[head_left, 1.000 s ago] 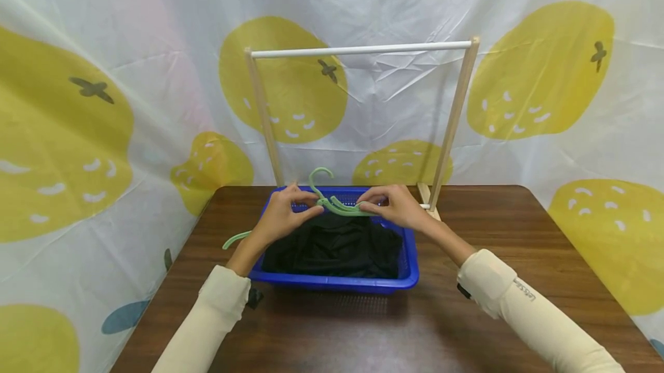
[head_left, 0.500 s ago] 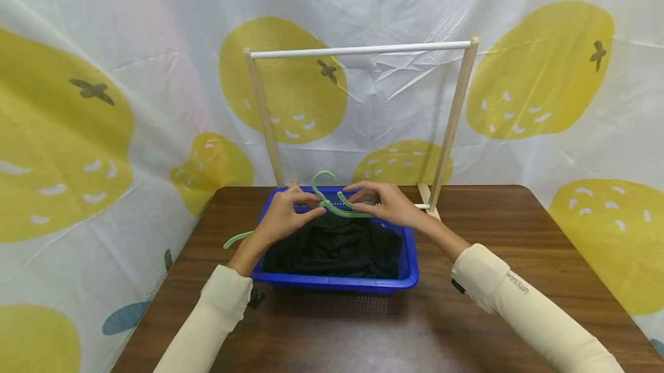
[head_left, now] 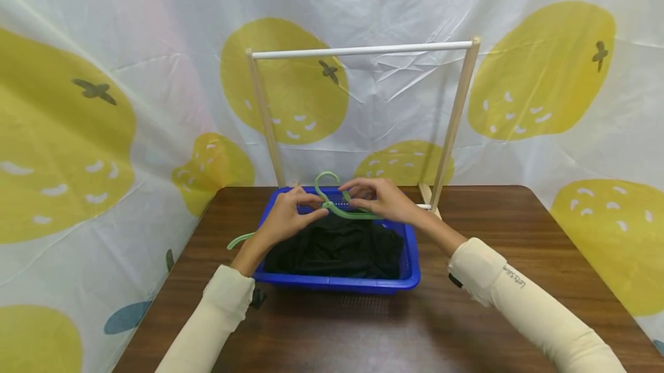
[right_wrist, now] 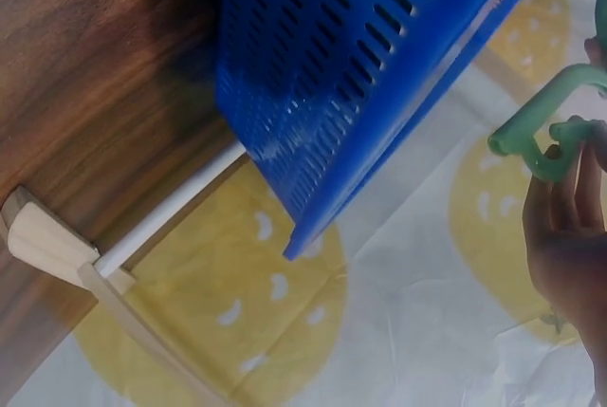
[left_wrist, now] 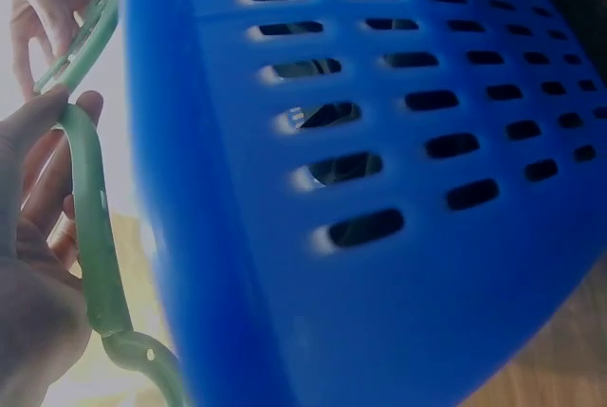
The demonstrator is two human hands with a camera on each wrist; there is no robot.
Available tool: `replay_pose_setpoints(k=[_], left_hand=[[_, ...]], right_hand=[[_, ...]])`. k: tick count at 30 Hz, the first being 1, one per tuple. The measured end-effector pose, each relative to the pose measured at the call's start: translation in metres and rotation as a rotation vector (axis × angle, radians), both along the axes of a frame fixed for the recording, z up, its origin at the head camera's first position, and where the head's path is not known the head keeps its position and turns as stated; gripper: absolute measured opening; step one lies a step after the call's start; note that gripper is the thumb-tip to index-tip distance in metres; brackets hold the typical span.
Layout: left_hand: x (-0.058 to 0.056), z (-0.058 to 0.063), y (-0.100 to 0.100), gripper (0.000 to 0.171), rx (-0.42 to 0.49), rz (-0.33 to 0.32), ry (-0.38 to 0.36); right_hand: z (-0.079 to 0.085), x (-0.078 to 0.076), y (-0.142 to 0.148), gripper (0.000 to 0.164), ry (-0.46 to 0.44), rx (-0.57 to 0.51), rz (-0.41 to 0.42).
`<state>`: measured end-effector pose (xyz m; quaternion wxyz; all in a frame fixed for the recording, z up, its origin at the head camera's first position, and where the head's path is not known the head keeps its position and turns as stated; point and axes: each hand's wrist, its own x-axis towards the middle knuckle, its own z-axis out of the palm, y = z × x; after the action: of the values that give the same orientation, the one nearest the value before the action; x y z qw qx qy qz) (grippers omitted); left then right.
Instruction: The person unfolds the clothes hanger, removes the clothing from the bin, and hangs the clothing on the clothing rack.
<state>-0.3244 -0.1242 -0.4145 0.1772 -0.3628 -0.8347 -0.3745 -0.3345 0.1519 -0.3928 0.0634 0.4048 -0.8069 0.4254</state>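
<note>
A light green plastic hanger [head_left: 353, 215] is held above the blue basket in the head view, its hook upward. My left hand [head_left: 287, 213] pinches it at the base of the hook. Its left arm reaches out past my left wrist. My right hand [head_left: 388, 200] grips a small green piece between thumb and fingers, near the hanger's right arm; the fingers partly hide it. The left wrist view shows the hanger's jointed arm [left_wrist: 95, 227] along the left palm. In the right wrist view, a hooked green end [right_wrist: 541, 132] lies by the right fingers. Black cloth [head_left: 337, 249] fills the basket below.
The blue perforated basket [head_left: 337, 282] stands on a brown wooden table [head_left: 498, 246]. Behind it rises a wooden rack with a white crossbar [head_left: 363, 50]; its right foot [head_left: 426, 194] is beside the basket. A fruit-printed curtain [head_left: 155, 85] hangs around the table.
The green piece in my right fingers has swung from lying along the hanger to standing more upright near the hook. The hanger and left hand have shifted slightly right.
</note>
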Motion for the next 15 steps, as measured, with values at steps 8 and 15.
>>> replay_pose_setpoints(k=[8,15], left_hand=[[0.002,-0.001,-0.002,0.022,0.038,-0.019,-0.017],[0.002,-0.004,-0.007,0.020,0.065,-0.037,0.030]], right_hand=[[0.009,0.002,0.014,0.036,-0.007,-0.076,-0.011],[0.008,-0.003,0.038,0.042,-0.055,-0.121,-0.045]])
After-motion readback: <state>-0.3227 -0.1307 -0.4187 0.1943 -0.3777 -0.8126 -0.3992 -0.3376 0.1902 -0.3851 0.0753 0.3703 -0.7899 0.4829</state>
